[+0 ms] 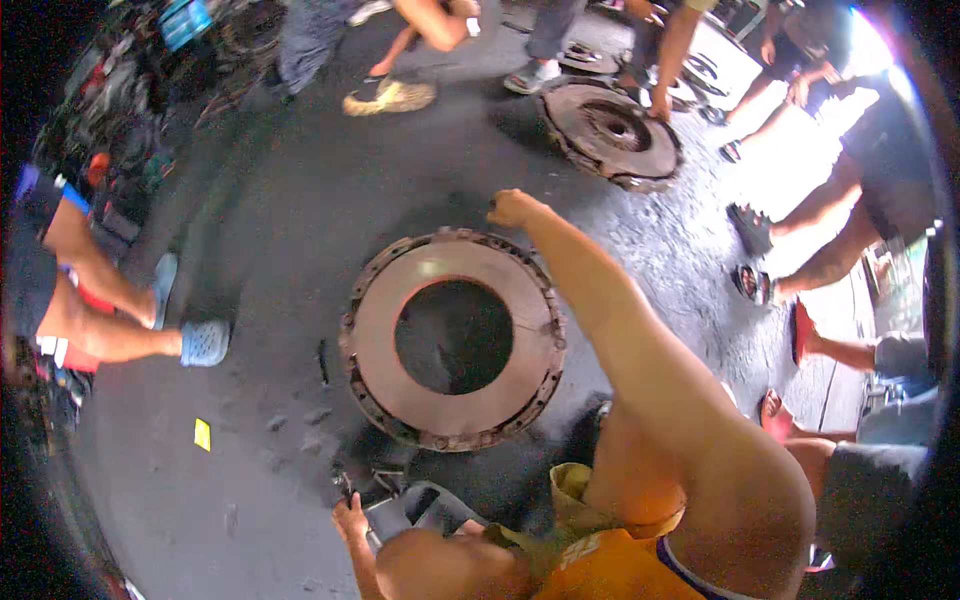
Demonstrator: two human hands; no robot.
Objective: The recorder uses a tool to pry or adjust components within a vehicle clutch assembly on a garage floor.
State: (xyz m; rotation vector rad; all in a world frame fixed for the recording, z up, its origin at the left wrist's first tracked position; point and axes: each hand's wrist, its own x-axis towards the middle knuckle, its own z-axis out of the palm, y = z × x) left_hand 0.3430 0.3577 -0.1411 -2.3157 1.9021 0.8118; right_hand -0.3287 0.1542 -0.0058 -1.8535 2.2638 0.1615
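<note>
The right hand [515, 208] is closed in a fist at the far rim of a rusty ring-shaped clutch plate [455, 338] laid flat on the dark floor [270, 230]. The left hand [350, 520], fingers curled, is rested on a grey metal part [420, 505] beside the plate's near edge

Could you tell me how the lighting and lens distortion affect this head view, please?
In the head view, daylight blows out the upper right corner; a soft glare spot sits on the rusty clutch plate; the fisheye bends the scene toward a dark rim; the right hand is slightly soft, closed above the plate; the left hand rests by a metal bracket.
</note>
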